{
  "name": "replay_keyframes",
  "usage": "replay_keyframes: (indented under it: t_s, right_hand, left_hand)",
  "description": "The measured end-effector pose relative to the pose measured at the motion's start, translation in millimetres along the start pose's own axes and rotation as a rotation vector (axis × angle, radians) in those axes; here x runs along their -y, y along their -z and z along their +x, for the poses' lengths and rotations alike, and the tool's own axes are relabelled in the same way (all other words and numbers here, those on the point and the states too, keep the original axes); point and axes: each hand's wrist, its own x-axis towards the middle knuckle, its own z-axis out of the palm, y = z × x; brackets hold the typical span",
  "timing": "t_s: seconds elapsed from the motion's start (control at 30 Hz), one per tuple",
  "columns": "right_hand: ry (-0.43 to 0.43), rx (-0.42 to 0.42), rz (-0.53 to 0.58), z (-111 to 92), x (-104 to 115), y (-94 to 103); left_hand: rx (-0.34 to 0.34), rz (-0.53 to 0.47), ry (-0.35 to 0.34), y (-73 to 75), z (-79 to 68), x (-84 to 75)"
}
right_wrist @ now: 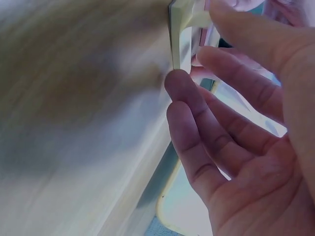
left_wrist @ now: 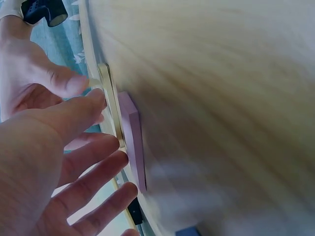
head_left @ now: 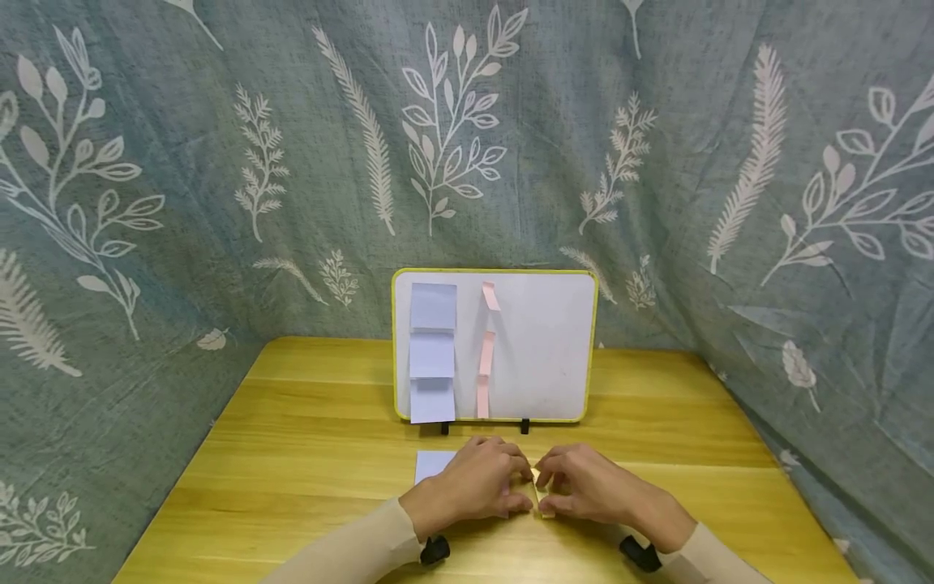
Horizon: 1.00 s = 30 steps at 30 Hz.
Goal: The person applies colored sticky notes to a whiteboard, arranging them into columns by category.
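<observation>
A narrow yellow sticky note pad (left_wrist: 112,105) lies on the table between the two hands. My left hand (head_left: 485,478) holds it along its left side, with the thumb at the near end and fingertips toward the far end. From the right, my right hand (head_left: 594,487) pinches a thin yellow sticky note (right_wrist: 198,19), which bends up from the pad at the thumb. Right beside the yellow pad, under the left fingers, is a pinkish-purple sticky note pad (left_wrist: 131,132); the left hand covers it in the head view.
A yellow-rimmed whiteboard (head_left: 543,349) stands behind the hands on black feet. Three blue sticky notes (head_left: 433,354) run down its left side, with three pink strips (head_left: 486,354) beside them. A blue sticky note pad (head_left: 432,464) lies left of the hands. Patterned cloth surrounds the table (head_left: 292,454).
</observation>
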Motion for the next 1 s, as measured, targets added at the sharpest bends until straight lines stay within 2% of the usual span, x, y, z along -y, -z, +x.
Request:
replay_keyframes:
  t_s: [0.3, 0.53, 0.8, 1.0]
  right_hand:
    - [-0.025, -0.043, 0.024, -0.1, 1.1, -3.3]
    - [-0.108, -0.047, 0.049, 0.9, 2.4, -4.5]
    - [-0.187, -0.082, 0.144, -1.7, 5.3, -1.7]
    - [-0.171, -0.126, 0.142, -2.3, 2.7, -1.1]
  left_hand:
    - [-0.014, 0.011, 0.047, 1.0, 1.0, -11.6]
    - [-0.039, 0.057, 0.075, -0.1, 5.3, -20.8]
    - [-0.06, 0.093, 0.088, -4.0, 9.0, -23.4]
    - [-0.065, 0.055, 0.1, -5.0, 9.9, -23.9]
